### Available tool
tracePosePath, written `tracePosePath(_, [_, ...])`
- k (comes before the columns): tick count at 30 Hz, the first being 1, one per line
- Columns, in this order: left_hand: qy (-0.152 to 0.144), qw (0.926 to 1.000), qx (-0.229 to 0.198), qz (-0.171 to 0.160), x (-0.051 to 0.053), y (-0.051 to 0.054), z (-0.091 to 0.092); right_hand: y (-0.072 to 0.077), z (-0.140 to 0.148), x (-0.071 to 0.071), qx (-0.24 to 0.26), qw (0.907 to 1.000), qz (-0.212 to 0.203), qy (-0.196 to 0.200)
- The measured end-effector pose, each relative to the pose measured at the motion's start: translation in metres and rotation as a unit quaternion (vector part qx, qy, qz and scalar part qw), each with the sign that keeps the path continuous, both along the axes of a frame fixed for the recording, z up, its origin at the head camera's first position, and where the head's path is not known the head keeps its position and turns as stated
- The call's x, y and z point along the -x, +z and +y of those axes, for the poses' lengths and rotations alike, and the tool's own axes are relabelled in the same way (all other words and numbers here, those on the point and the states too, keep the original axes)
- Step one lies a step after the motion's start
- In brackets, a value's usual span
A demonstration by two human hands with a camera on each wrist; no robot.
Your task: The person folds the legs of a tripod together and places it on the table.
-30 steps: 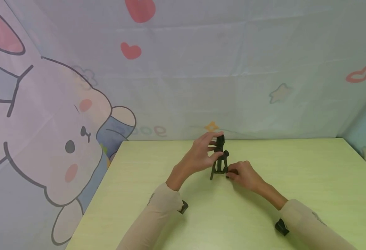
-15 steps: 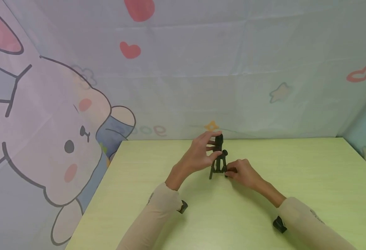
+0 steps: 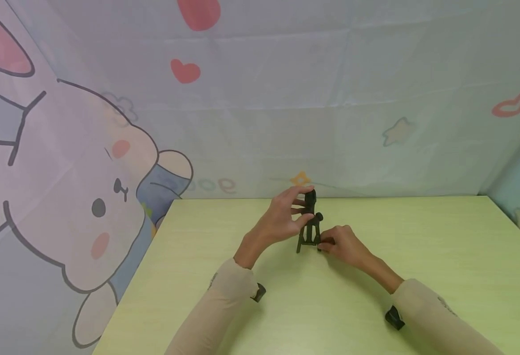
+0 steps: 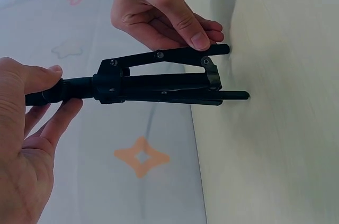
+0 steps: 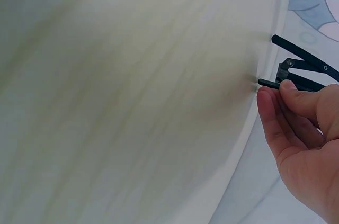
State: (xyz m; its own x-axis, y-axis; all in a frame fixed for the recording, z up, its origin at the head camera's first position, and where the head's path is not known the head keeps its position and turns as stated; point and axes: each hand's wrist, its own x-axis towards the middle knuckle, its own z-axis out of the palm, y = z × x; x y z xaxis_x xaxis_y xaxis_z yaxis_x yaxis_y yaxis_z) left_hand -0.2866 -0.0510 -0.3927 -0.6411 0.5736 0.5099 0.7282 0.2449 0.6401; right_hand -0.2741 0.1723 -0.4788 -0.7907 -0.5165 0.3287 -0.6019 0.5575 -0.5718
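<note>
Printed cloth backdrop [image 3: 260, 74] behind pale yellow-green tabletop [image 3: 420, 231]. Left hand [image 3: 282, 217]: thumb and fingers clamped round upper column of small black tripod [image 4: 159, 82]. Right hand [image 3: 346, 248]: pinching one leg [image 4: 218, 50] near foot. Tripod upright between hands, near backdrop; firm foot contact unconfirmed. Judged best practice: brace column above, guide leg gently on hinge, avoid twisting, check all feet sit level before release.
</note>
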Motion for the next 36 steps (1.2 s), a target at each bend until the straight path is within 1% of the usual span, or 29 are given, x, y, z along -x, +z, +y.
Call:
tracePosePath(5, [-0.003,1.0000,-0.004,-0.003,0.0015,0.0001,-0.0011,0.0009,-0.0007,0.0006,-0.002,1.0000,-0.003,0.003])
tracePosePath(12, [-0.003,1.0000,0.001,-0.008,0.0020,0.0011,-0.0012,0.0036,-0.0002,0.0008,-0.002,0.9999,-0.010,0.006])
tracePosePath(20, [-0.006,0.9997,0.000,-0.023,0.0026,0.0020,-0.0009,0.0032,0.0000,0.0024,-0.003,0.9999,-0.013,0.011])
tracePosePath(26, [-0.004,0.9998,0.002,-0.017,0.0026,0.0016,-0.0016,0.0053,-0.0005,0.0024,-0.003,0.9998,-0.013,0.013])
tracePosePath(36, [-0.002,0.9999,0.009,-0.011,0.0013,0.0010,-0.0014,0.0089,0.0023,0.0010,-0.008,0.9991,-0.041,0.009])
